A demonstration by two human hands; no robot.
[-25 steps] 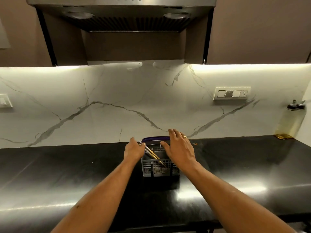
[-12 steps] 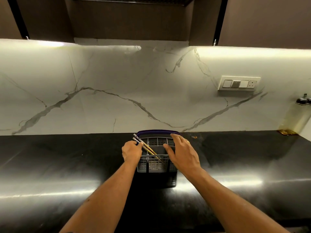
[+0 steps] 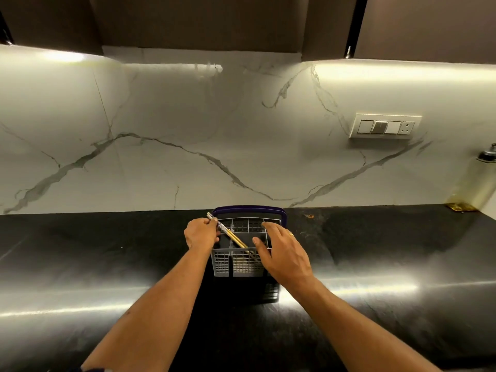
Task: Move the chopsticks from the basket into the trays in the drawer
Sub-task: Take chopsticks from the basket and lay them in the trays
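At frame centre, the left hand (image 3: 201,233) pinches the chopsticks (image 3: 233,234), slanted with tips inside the basket (image 3: 239,261); the right hand (image 3: 284,253), fingers relaxed, steadies its rim. Tips may snag the grid, tipping the basket.

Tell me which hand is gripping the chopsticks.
The left hand grips the chopsticks near their patterned tops; the right hand, wearing a ring, only rests on the basket.

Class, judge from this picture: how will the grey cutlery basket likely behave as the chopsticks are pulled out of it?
The basket looks like thin plastic mesh, so probably light and apt to tip. The polished counter may let it slide. That may be why the right hand rests on its rim.
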